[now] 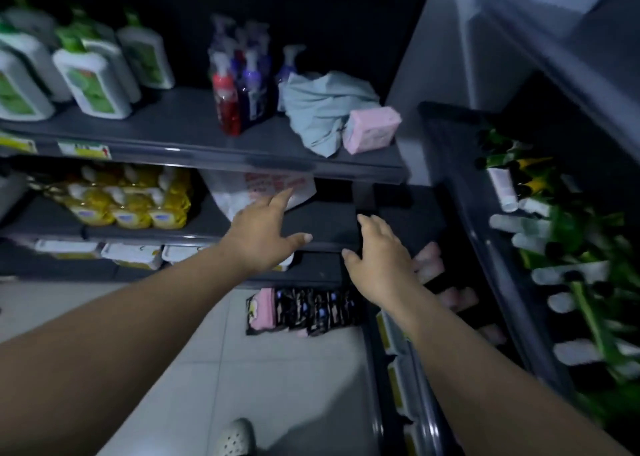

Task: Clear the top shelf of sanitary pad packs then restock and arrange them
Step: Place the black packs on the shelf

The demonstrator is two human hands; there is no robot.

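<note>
Packs (304, 312) in black and pink wrappers lie in a row on the floor (277, 369), below and between our two hands. One pink pack (372, 130) sits on the upper shelf (180, 119), above and beyond our right hand (381, 258) and touching a crumpled cloth (322, 109). Both hands are empty, with fingers spread wide and palms down. Our left hand (263, 234) stretches towards a white bag (266, 187) on the middle shelf (322, 220); its fingertips overlap the bag, though we cannot tell whether they touch it. Our right hand hovers at that shelf's front edge. We judge the clearing to be nearly done, since most packs are already on the floor, and restocking has not begun. The next move probably calls for closing a hand on something, either the bag ahead of the left hand or the pink pack above the right, before we bend to the row below. Writing is hard to read here. The bag carries red print too blurred to make out, the yellow tags (85, 149) on the shelf edge up and left of the left hand are illegible, and no brand shows on the packs.
</note>
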